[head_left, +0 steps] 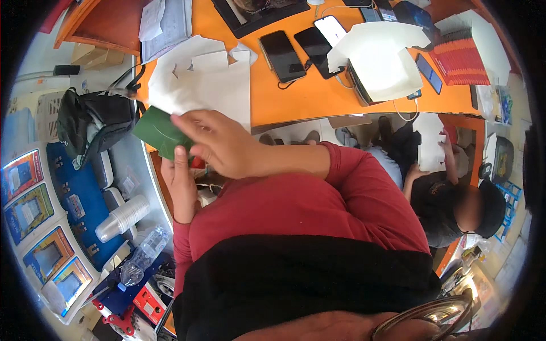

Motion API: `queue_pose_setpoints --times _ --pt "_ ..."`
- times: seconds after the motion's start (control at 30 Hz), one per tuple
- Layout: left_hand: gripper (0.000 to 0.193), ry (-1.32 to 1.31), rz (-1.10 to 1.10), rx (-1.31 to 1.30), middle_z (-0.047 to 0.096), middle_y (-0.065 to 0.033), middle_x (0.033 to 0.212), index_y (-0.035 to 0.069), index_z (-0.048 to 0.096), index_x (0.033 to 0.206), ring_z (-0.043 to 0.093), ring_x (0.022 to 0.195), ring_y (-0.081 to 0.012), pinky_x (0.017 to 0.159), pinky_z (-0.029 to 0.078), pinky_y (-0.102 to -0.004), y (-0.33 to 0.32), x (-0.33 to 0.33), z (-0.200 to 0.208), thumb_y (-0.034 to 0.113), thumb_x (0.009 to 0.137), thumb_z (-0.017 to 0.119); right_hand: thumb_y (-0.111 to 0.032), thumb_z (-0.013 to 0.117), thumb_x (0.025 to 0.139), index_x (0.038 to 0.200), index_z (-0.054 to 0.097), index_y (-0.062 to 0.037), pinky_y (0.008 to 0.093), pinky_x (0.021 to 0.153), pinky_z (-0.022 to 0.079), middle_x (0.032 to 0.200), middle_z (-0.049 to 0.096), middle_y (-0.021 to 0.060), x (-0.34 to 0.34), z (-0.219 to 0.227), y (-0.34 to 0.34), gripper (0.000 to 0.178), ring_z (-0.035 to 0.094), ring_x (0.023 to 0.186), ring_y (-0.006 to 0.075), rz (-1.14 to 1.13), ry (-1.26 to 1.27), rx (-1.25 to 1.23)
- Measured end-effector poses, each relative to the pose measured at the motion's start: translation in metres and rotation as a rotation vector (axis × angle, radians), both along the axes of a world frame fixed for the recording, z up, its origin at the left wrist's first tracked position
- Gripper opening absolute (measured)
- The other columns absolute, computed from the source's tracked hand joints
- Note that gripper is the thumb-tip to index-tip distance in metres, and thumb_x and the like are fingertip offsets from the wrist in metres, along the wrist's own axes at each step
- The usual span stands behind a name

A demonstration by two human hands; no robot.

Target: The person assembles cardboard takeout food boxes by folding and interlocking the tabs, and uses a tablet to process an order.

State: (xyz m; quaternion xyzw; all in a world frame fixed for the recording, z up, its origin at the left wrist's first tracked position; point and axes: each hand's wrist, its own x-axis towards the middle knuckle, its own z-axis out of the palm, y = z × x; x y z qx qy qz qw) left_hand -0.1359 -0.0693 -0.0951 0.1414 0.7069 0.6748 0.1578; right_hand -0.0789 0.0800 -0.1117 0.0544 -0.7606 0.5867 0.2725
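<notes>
The orange counter (364,102) bears a flat white cardboard sheet (210,85) by its left edge, and at its near left corner the right hand (219,142), loosely extended, grip unclear, adjoins the left hand (180,184), pinched nearly closed on a green card (156,132).

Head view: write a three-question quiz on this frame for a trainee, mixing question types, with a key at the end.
1. True or false: the thumb of the left hand is on the green piece.
2. Multiple choice: which of these lies on the orange table?
A. a stack of clear cups
B. a black phone
C. a clear plastic bottle
3. Short answer: which of the person's hands sits higher in the picture?

Key: 1. True. 2. B. 3. The right hand.
</notes>
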Motion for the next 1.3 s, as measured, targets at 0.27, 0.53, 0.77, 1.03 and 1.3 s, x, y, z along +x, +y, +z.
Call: queue_pose_setpoints --times 0.27,0.53,0.77,1.03,1.3 --pt "0.031 0.291 -0.385 -0.567 0.058 -0.0122 0.065 -0.005 0.062 0.096 0.053 0.059 -0.0164 0.057 0.043 -0.0328 -0.032 -0.006 -0.017 0.025 0.100 0.052 -0.010 0.057 0.094 0.134 0.054 -0.0165 0.0276 0.080 0.046 0.102 0.047 0.0074 -0.015 -0.045 0.030 0.041 0.055 0.088 0.0136 -0.108 -0.126 -0.249" --pt "0.028 0.167 -0.417 -0.520 0.057 -0.0135 0.064 -0.003 0.063 0.101 0.053 0.057 -0.0182 0.057 0.043 -0.0333 -0.029 -0.015 -0.037 0.024 0.098 0.056 -0.016 0.071 0.082 0.090 0.069 -0.0096 0.0310 0.059 0.047 0.084 0.050 0.0045 -0.011 -0.043 0.038 0.010 0.056 0.066 0.0171 -0.106 0.014 0.129" --pt "0.022 0.214 -0.577 -0.570 0.063 -0.0152 0.069 -0.002 0.063 0.099 0.058 0.058 -0.0203 0.058 0.046 -0.0330 -0.032 -0.030 -0.034 0.019 0.094 0.062 -0.012 0.069 0.079 0.086 0.068 -0.0088 0.0328 0.062 0.050 0.086 0.053 0.0054 -0.011 -0.043 0.028 0.008 0.061 0.073 0.0222 0.089 0.056 0.433" --pt "0.026 0.556 -0.483 -0.665 0.066 -0.0191 0.081 0.000 0.060 0.109 0.066 0.072 -0.0336 0.065 0.050 -0.0389 -0.011 -0.026 -0.027 0.020 0.093 0.060 -0.025 0.075 0.083 0.134 0.031 -0.0051 0.0380 0.095 0.044 0.122 0.048 0.0149 -0.011 -0.047 -0.005 0.071 0.052 0.112 0.0271 -0.060 -0.227 -0.438" --pt "0.041 1.033 -0.041 -0.688 0.058 -0.0217 0.124 0.000 0.058 0.121 0.050 0.119 -0.0413 0.099 0.039 -0.0487 -0.056 -0.073 -0.008 0.020 0.085 0.066 -0.019 0.080 0.075 0.140 0.025 -0.0070 0.0313 0.094 0.044 0.116 0.054 0.0136 0.017 -0.037 0.041 0.087 0.055 0.108 0.0194 0.259 -0.471 -0.319"
